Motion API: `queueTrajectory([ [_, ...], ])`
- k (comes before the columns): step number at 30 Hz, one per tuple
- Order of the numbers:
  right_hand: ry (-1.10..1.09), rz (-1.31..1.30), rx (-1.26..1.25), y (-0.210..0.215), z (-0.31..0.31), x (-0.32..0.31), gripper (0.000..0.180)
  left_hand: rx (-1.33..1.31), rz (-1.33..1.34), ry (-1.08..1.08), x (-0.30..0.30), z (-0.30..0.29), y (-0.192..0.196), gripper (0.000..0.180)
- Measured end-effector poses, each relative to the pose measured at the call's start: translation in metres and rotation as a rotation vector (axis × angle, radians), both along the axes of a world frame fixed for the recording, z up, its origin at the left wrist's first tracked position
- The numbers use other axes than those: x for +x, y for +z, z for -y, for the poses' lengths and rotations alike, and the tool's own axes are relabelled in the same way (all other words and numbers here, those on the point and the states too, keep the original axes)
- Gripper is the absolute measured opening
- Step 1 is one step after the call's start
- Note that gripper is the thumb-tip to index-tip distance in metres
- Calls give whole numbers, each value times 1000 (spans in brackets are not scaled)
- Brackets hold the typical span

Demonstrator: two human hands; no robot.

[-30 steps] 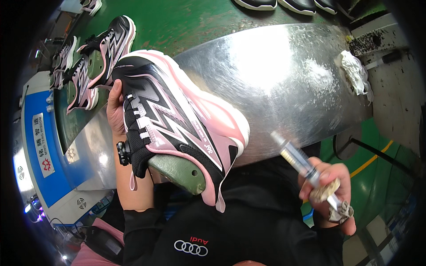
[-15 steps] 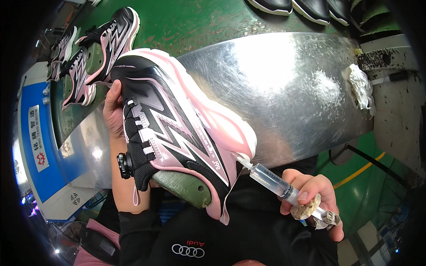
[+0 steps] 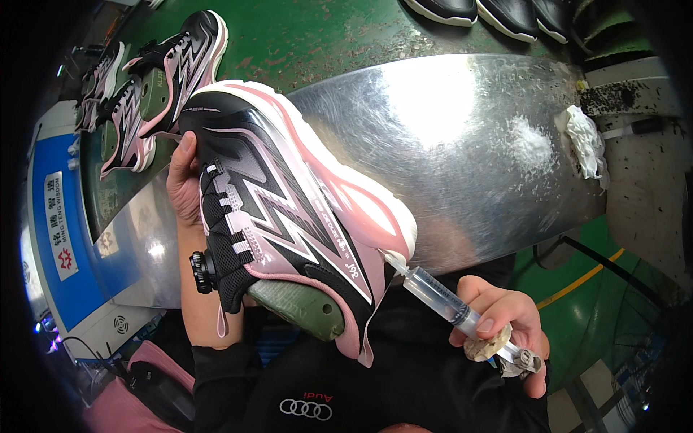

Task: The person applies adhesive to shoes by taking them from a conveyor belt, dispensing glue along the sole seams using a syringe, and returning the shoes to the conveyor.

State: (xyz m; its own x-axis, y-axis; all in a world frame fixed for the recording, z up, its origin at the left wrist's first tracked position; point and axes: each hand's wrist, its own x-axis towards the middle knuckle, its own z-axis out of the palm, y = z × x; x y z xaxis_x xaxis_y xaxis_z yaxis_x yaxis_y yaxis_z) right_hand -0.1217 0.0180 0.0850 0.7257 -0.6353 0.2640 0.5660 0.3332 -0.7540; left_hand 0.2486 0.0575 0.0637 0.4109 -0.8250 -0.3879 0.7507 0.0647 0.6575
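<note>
My left hand (image 3: 186, 180) grips a black and pink sneaker (image 3: 289, 195) from its lace side, thumb near the toe; most of its fingers are hidden behind the shoe. A green shoe last (image 3: 303, 312) fills the sneaker's opening, and a black dial (image 3: 202, 271) sits at its tongue. In my right hand (image 3: 505, 317) is a clear syringe (image 3: 437, 294), fingers wrapped round its rear end, where wrapping covers the flange and plunger. Its tip meets the sneaker at the heel, by the line between upper and pink-white sole.
A shiny metal plate (image 3: 462, 195) lies on the green table (image 3: 325, 36), bearing white powder (image 3: 531, 146) and a crumpled white cloth (image 3: 583, 142). More pink-black sneakers (image 3: 177, 79) stand at far left, black shoes (image 3: 505, 16) at far right. A blue-white machine panel (image 3: 58, 238) stands left.
My right hand and the syringe have shifted slightly left, the tip staying at the heel seam. The sneaker and my left hand have barely moved.
</note>
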Motion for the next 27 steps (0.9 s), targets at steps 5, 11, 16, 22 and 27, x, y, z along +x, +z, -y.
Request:
queueTrajectory([
  [5, -1, -15, -7, 0, -1, -2, 90, -10, 3, -19, 0, -1, 2, 41],
  [11, -23, -32, -20, 3, -2, -2, 88, -7, -14, -17, -4, 3, 3, 40],
  [16, -106, 67, -77, 20, -1, -12, 70, -35, -17, -45, -6, 3, 8, 39],
  [22, -328, 25, -230, 56, 3, -47, 59, -30, -66, -66, -19, 7, 24, 24],
  [27, -499, -82, -442, 30, 26, -50, 97, -112, -7, -134, -18, 9, 20, 27],
])
